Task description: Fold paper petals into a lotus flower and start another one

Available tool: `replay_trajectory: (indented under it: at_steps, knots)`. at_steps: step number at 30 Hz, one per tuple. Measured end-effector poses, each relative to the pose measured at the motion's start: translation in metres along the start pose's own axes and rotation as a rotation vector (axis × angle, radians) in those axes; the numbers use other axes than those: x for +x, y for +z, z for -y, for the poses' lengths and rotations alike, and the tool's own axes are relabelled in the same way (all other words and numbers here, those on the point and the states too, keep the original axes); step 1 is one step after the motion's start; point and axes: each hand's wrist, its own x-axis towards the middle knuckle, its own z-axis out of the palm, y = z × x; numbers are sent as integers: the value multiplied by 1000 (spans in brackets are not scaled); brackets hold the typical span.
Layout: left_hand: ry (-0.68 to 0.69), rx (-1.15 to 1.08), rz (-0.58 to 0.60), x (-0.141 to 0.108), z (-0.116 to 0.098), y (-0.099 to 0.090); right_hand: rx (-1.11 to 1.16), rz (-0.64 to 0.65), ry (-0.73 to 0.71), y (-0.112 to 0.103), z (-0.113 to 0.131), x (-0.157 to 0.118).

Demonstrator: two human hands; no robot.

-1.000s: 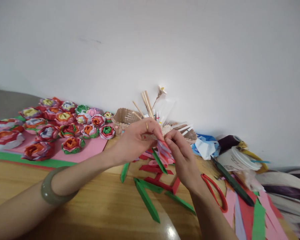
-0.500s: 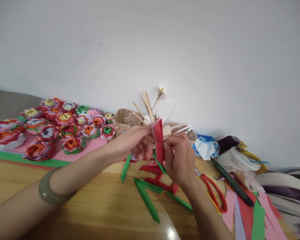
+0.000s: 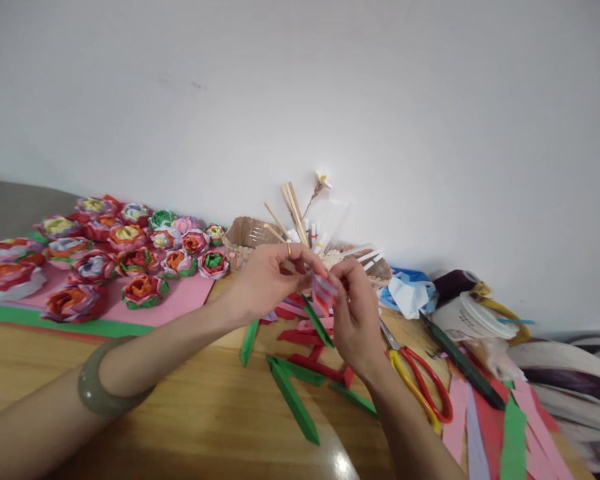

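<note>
Both hands meet above the middle of the wooden table, pinching a small folded paper piece (image 3: pixel 323 293) with red and lilac sides, blurred by motion. My left hand (image 3: pixel 267 280), a ring on one finger, grips its upper left side. At its right edge, the thumb and fingers of my right hand (image 3: pixel 357 320) are closed on it. Folded green paper strips (image 3: pixel 295 403) and folded red paper strips (image 3: pixel 310 363) lie on the table just below the hands.
Several layered paper flowers (image 3: pixel 145 290) cover pink paper (image 3: pixel 190 293) at left. Behind the hands stands a basket (image 3: pixel 245 237) near wooden sticks (image 3: pixel 293 207). At right lie scissors (image 3: pixel 425 387), a dark green tool (image 3: pixel 463 363), a white tub (image 3: pixel 473 320) and cut paper strips (image 3: pixel 515 440).
The paper piece has turned from standing upright with its red face showing to a shorter, tilted view with lilac showing. My left hand has moved up and over it; the right stays close.
</note>
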Motion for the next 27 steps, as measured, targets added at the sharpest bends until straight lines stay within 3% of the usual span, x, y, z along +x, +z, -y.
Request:
replay_trajectory:
  at_steps: [3,5,10,13,15,19,22,27]
  knots:
    - [192,21,-57,-2,1,2,146,20,89,0,4,0]
    - [199,-20,-58,-1,2,1,142,2,69,0,5,0]
    - [-160,-242,-37,2,3,-7,-193,-134,-222,-3,-1,2]
    - [-346,-206,149,1,3,-9,-327,-165,-444,-5,-6,2]
    - [-358,-174,270,0,1,-8,-345,-164,-505,-5,-8,2]
    - [-195,-9,164,0,-6,-8,-229,-143,-341,-6,-6,2]
    - [-176,5,137,1,-8,-8,-116,-106,-197,-6,-3,3]
    - [-124,-49,86,1,-6,-6,-195,-85,-231,-5,-4,2]
